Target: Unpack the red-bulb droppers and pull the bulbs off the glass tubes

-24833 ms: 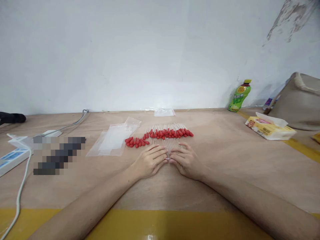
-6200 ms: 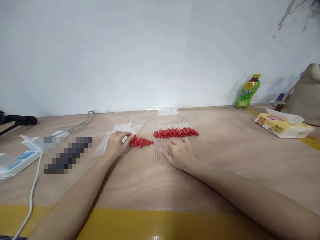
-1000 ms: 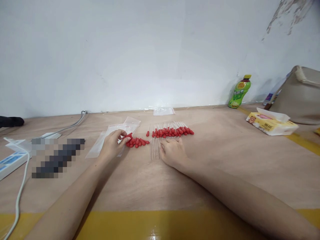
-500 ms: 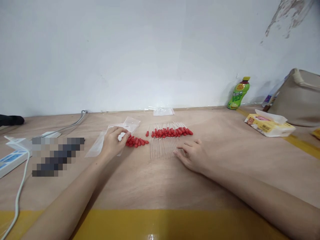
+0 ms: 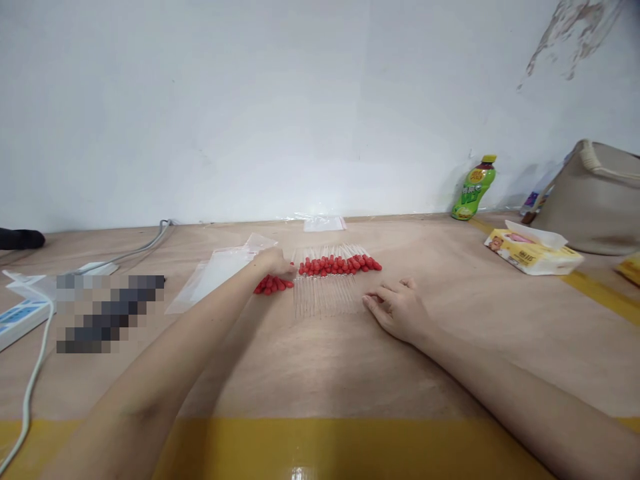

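Small glass droppers topped with red rubber bulbs [image 5: 340, 265] lie side by side in a row. Nearer to me is a row of bare clear glass tubes [image 5: 325, 297]. A small heap of loose red bulbs [image 5: 273, 285] sits to the left. My left hand [image 5: 274, 261] reaches over that heap, fingers closed around the leftmost red-bulbed dropper, which they mostly cover. To the right of the glass tubes, my right hand [image 5: 400, 310] rests on the table, loosely curled, with nothing visible in it.
Clear plastic bags [image 5: 215, 270] lie left of the heap, and another bag [image 5: 325, 224] is by the wall. A power strip [image 5: 25, 313] with cables sits at far left. On the right are a green bottle [image 5: 473, 190], a tissue pack [image 5: 533, 252] and a beige bag [image 5: 587, 200].
My left hand has moved right from the loose bulbs to the left end of the dropper row. My right hand has drawn slightly right, away from the glass tubes.
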Motion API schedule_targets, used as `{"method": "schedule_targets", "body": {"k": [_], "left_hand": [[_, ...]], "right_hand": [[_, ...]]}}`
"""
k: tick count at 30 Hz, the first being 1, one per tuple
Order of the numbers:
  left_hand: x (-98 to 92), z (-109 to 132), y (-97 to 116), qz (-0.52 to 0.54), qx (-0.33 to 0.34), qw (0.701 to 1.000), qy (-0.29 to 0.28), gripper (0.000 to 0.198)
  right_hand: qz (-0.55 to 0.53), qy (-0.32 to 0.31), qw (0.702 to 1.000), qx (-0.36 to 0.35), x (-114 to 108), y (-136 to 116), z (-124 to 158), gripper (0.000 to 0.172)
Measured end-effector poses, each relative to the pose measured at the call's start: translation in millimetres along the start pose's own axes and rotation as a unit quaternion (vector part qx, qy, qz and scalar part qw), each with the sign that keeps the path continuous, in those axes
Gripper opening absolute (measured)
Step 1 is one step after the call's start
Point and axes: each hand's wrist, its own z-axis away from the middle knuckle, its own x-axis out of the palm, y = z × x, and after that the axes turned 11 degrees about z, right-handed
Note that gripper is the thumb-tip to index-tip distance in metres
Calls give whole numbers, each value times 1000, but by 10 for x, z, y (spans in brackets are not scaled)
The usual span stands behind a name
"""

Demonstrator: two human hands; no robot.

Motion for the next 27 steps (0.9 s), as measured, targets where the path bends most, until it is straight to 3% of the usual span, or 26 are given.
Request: {"method": "schedule_targets", "body": {"k": [4,6,7,9,10,13,17,21,27], "left_hand": [[11,100,-48,4,6,998,66,23],[13,233,-100,3,37,989,141,25],[25,316,-131,5,68,980,186,24],[79,504,-195,29,195,935,295,21],[122,602,-223,44,257,912,316,18],[299,867,-268,91,384,872,290,12],[558,1045,-238,125,465,841,246,9],[699,1067,-182,168,492,815,255,9],[691,1077,-166,184,503,804,257,9]], "right_hand": [[-3,-2,1000,-7,-6,-2,2,19],[-3,4,1000,-13,2,-1,-1,18],[-6,9,1000,-14,8,-1,-3,17],[-27,23,999,-16,21,-5,-11,16],[-43,30,998,-17,27,-9,-17,18],[-85,46,995,-33,33,-39,-38,35],[-76,29,992,-102,30,-97,-55,49],[-67,16,985,-157,52,-136,-65,43],[-89,14,981,-172,122,-175,-89,21]]}}
